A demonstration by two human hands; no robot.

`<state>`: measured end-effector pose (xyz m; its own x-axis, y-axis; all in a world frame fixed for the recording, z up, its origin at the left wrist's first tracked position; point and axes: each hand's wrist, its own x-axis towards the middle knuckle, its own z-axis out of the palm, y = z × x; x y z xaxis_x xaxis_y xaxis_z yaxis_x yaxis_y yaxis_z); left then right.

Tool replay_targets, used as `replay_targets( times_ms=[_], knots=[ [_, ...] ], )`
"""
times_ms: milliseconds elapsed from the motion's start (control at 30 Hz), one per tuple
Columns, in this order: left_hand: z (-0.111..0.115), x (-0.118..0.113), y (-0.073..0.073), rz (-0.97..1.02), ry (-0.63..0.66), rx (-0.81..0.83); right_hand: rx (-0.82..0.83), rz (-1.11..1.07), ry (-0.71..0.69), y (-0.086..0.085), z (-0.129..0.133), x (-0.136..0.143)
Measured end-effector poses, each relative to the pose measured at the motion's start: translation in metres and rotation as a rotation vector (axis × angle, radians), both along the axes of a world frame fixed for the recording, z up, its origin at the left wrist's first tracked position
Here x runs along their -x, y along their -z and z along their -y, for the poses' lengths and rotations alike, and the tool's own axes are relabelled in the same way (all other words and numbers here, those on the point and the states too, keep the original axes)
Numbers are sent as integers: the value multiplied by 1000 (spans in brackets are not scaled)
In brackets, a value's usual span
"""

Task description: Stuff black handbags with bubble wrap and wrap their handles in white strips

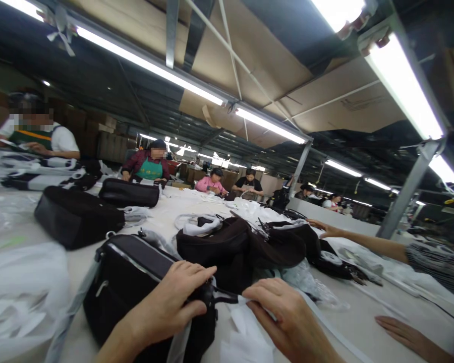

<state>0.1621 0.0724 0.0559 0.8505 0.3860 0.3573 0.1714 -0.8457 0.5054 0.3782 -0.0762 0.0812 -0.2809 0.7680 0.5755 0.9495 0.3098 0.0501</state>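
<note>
A black handbag (pixel 128 287) with a silver zip and a zip pull stands on the table just in front of me. My left hand (pixel 170 297) grips its right end, with thumb and fingers around the corner by the strap fitting. From that corner a thin black strap (pixel 226 298) runs across to my right hand (pixel 283 312). The fingers of that hand pinch the strap where a bit of white wrapping meets it. White paper strips (pixel 245 333) lie below, between my hands. A pale wrapped strap (pixel 73 307) hangs down the bag's left side.
More black bags (pixel 219 242) lie piled behind mine, others (pixel 79 214) to the left. A clear plastic bag of white scraps (pixel 18 302) sits at the left edge. A co-worker's hand (pixel 327 228) reaches in from the right; another hand (pixel 397 330) rests nearer. Several people work along the table.
</note>
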Motion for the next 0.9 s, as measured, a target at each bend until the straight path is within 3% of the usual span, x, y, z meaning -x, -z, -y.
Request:
replay_targets(
  times_ms=[200,500,733,900],
  knots=[
    [13,-19,5,21,-68,-165,13,82,25,-9,-3,-4],
    [9,-33,19,68,-60,-264,156,266,199,6,-13,7],
    [2,-28,19,102,-6,-183,296,139,259,16,-39,28],
    [17,-34,18,87,-118,-192,369,-122,210,9,-43,32]
  ],
)
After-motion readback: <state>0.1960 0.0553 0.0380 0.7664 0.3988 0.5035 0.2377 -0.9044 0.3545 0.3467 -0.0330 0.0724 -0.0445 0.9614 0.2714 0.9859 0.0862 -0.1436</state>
